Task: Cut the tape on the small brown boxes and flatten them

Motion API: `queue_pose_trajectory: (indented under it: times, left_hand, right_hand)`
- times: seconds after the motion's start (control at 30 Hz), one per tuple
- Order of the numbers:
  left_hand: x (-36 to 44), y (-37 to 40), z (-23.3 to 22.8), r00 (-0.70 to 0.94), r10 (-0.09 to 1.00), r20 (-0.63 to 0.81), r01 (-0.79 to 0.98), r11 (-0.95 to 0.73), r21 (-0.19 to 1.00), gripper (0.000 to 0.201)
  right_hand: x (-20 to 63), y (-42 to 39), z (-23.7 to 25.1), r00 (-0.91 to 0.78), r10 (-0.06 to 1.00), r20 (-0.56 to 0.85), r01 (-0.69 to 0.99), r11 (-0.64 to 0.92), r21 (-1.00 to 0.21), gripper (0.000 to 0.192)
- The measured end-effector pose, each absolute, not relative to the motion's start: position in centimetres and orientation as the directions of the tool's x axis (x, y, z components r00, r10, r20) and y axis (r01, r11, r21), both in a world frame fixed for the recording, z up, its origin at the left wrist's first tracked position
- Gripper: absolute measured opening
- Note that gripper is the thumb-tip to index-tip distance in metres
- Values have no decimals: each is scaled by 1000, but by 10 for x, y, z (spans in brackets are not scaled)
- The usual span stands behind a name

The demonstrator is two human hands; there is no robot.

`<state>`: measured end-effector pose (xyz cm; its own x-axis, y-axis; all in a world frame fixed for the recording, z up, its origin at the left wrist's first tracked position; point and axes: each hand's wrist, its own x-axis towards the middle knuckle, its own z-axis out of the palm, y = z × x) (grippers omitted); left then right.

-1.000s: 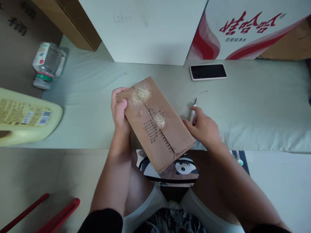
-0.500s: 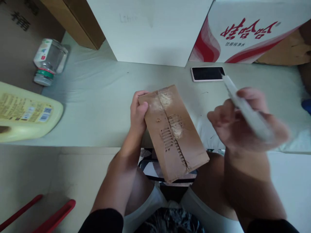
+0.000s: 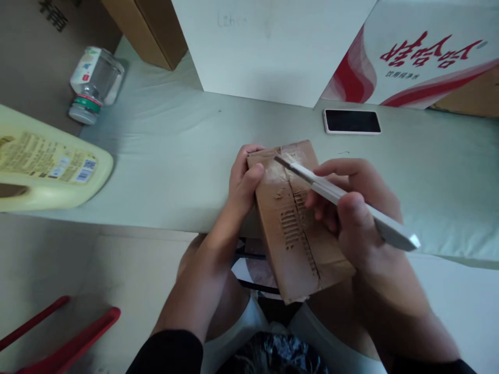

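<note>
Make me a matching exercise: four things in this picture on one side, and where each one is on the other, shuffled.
Things:
1. cardboard box
2. utility knife
3. phone
4. glass jar

Places:
A. lying on its side at far left
B. gripped in the right hand
C. flat on the sheet near the red-and-white carton
D. held at its edge by the left hand

Pairs: 1-D, 2-B, 3-C, 4-A

I see open pale desk [image 3: 171, 156] left of the cardboard package [image 3: 300, 228], reaching as far as the yellow jug [image 3: 47, 166] and the toppled jar [image 3: 93, 78]. Behind, a white box [image 3: 273, 47] and a red-printed carton [image 3: 421, 52] wall off the back. The phone [image 3: 352, 121] lies just beyond the package; to the right the desk runs bare.
</note>
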<state>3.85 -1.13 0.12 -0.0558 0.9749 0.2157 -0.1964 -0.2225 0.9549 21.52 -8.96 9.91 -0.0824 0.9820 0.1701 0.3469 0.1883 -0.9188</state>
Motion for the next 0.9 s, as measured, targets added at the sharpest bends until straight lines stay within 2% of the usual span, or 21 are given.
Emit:
queue_pose_trajectory:
  times: [0.17, 0.37, 0.67, 0.9]
  left_hand:
    - [41, -8, -4, -64, 961, 269, -197, -277, 941, 53]
    - [40, -8, -2, -54, 967, 249, -140, -254, 957, 53]
    - [41, -13, 4, -53, 972, 228, -152, -234, 960, 48]
    - [43, -14, 3, -50, 979, 196, -187, -202, 961, 50]
  right_hand:
    - [212, -92, 97, 2, 971, 241, 454, 214, -865, 42]
    - [210, -96, 95, 51, 960, 274, 508, 211, -835, 43]
    - [212, -93, 104, -53, 964, 262, 597, 241, -765, 20]
    - [209, -92, 104, -72, 952, 298, 626, 276, -729, 17]
